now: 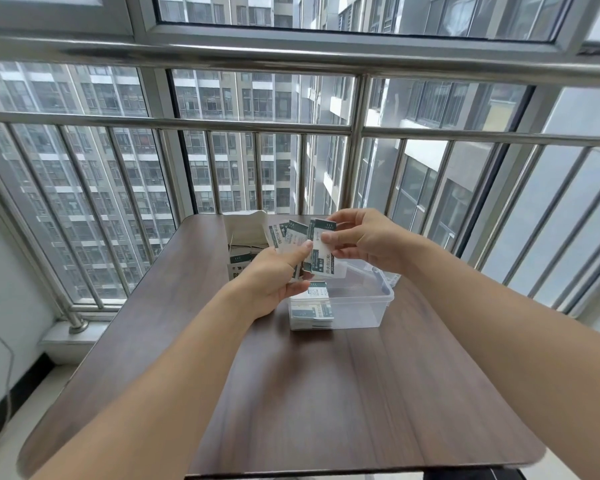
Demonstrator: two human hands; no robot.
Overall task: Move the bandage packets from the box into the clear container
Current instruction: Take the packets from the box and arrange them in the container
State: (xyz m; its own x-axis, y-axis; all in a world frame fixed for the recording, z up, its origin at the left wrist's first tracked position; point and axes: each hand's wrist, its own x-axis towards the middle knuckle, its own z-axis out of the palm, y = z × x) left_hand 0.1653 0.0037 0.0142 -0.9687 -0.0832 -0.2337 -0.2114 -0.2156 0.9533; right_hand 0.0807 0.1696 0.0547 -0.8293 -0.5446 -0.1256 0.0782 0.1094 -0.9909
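- The clear container (361, 306) sits on the dark wooden table (326, 393), open at the top, its near-left corner holding a stack of bandage packets (311, 310) that lie flat on one another against the left wall; the rest of its floor shows bare through the plastic.
- The box (245, 233), white card with its flap raised, stands at the far edge of the table, just behind and to the left of the container; more packets (241, 249) show inside it as dark-edged layers, though how many cannot be told.
- The left hand (274, 278) is held above the gap between box and container, its thumb and curled fingers gripping a fanned bunch of packets (288, 237), white with dark green bands and printing.
- The right hand (364, 242) is raised over the far part of the container, thumb and fingertips pinching a single packet (321, 252) that hangs upright, touching the bunch in the other hand.
- Both forearms reach in from the near edge of the table.
- Something clear, perhaps a lid (390, 277), lies just beyond the container's far right corner, mostly hidden by the right wrist.
- Behind the table a steel railing (354, 140) fronts the window (257, 98).
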